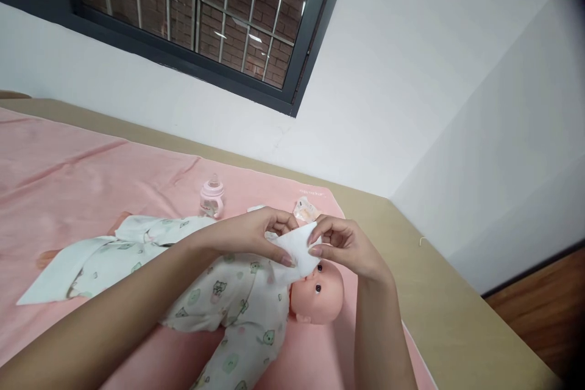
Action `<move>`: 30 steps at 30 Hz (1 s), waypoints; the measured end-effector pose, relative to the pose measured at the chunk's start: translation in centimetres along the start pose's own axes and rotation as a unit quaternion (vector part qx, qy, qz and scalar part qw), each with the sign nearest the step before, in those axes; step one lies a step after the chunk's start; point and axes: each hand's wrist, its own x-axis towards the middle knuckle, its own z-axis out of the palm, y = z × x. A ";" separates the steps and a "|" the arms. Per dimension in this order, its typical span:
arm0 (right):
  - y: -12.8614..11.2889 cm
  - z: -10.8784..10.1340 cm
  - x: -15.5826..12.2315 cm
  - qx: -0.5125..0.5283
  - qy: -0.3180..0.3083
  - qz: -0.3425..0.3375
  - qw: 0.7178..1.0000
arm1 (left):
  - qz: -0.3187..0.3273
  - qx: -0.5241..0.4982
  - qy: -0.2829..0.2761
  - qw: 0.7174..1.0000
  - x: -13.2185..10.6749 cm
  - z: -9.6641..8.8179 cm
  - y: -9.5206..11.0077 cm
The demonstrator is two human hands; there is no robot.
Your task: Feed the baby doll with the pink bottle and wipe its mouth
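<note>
Between my two hands is a white wipe or thin cloth, held above a baby doll's upper chest and face. My left hand pinches its left side between thumb and fingers. At the other side, my right hand grips the upper right edge with thumb and fingertips. The baby doll lies on its back, head to the right, its mouth area partly covered from view by the cloth. It wears a white outfit printed with small green animals. Another white piece lies over its lower leg.
A pink baby bottle stands beyond the doll. Behind my hands lies a small clear and orange packet. A pink blanket covers much of the wooden table. White walls and a barred window border the far side.
</note>
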 end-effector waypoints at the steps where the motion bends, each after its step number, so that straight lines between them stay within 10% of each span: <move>1: -0.3 0.2 0.0 -0.017 0.004 -0.003 1.000 | -0.006 0.004 -0.004 1.000 0.0 0.0 0.0; 8: -1.3 1.2 -0.2 -0.047 0.033 -0.012 0.998 | -0.049 0.041 -0.008 0.998 -0.3 -0.1 0.4; 15: -0.9 1.2 -0.1 -0.043 0.107 -0.012 0.993 | 0.033 0.088 0.105 0.990 -0.4 -0.3 0.7; 23: -0.4 1.7 0.9 0.006 0.024 -0.002 1.000 | 0.069 0.108 0.184 0.975 -0.4 -0.3 1.2; 30: 4.4 -1.7 1.9 0.088 0.099 0.038 0.991 | -0.025 0.061 0.193 0.979 -0.7 -0.6 1.6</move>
